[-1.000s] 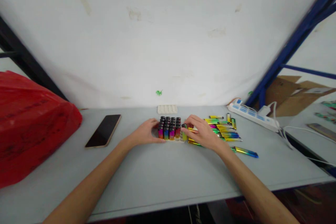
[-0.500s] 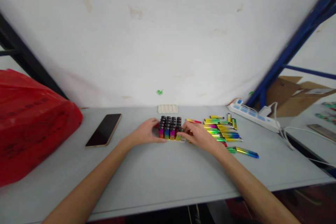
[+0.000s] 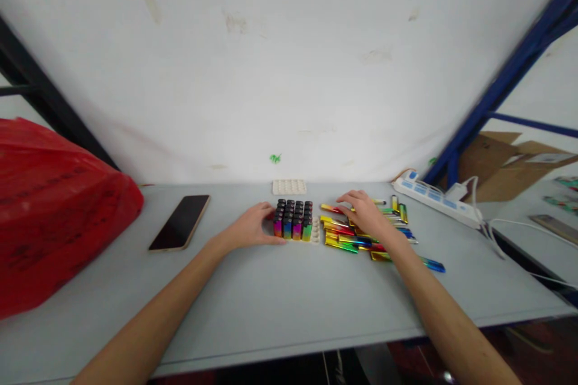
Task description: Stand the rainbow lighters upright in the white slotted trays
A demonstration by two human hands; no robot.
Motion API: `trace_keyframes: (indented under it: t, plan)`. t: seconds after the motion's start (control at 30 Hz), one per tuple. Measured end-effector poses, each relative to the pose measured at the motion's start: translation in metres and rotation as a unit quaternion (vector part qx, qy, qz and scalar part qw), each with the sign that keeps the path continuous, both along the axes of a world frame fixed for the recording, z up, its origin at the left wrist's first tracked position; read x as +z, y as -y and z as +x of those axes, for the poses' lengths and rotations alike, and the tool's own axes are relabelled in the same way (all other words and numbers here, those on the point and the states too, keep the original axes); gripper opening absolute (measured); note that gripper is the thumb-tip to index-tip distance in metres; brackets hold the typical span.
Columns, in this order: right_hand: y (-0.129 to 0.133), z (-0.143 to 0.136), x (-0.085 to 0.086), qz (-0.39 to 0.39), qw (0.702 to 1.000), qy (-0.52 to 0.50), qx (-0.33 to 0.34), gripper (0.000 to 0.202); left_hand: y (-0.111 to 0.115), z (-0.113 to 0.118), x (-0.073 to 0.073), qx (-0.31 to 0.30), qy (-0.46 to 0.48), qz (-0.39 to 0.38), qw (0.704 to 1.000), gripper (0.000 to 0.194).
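Note:
Upright lighters (image 3: 297, 228) with black tops and shiny rainbow bodies stand in rows in a white tray (image 3: 315, 233) with round sockets. Bare sockets show along the tray's right side. My left hand (image 3: 249, 226) grips the tray's left end, thumb at the near corner and fingers at the far one. To the right lies a loose pile of shiny lighters (image 3: 342, 242) in yellow, red, green and blue. Over the back of this pile is my right hand (image 3: 365, 215), fingers bent but apart. Its fingertips are near a red and yellow lighter (image 3: 329, 208).
A second white socketed tray (image 3: 289, 187) lies by the wall. A phone (image 3: 180, 222) and a red plastic bag (image 3: 58, 216) are at the left. At the right are a power strip (image 3: 436, 197) with cables, a blue frame post (image 3: 497, 84) and a cardboard box (image 3: 492, 162).
My right hand has left the tray's right front corner and moved right and back over the loose lighters. A lighter now stands at that corner. My left hand stays in place.

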State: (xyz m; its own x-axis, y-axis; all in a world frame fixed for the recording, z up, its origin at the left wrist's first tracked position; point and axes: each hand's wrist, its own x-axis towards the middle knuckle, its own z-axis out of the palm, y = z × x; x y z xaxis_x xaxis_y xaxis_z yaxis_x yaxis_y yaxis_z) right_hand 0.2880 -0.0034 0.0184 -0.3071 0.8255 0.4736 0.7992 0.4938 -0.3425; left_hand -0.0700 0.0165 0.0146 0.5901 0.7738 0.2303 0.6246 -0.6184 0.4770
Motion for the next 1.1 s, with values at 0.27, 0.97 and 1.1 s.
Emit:
trace_keyframes:
  t: [0.27,0.97,1.1]
  plan:
    - [-0.021,0.012,-0.018,-0.046,0.99,0.128,-0.047,0.017,-0.001,-0.001,-0.002,-0.001,0.004,-0.001,1.0,0.066]
    - [0.004,-0.048,0.008,-0.338,0.738,-0.573,0.113,0.048,-0.003,-0.001,-0.003,-0.002,-0.001,0.0,1.0,0.068]
    - [-0.001,-0.056,-0.002,-0.303,0.804,-0.51,0.037,0.061,-0.003,-0.001,-0.003,0.0,-0.002,0.0,1.0,0.067]
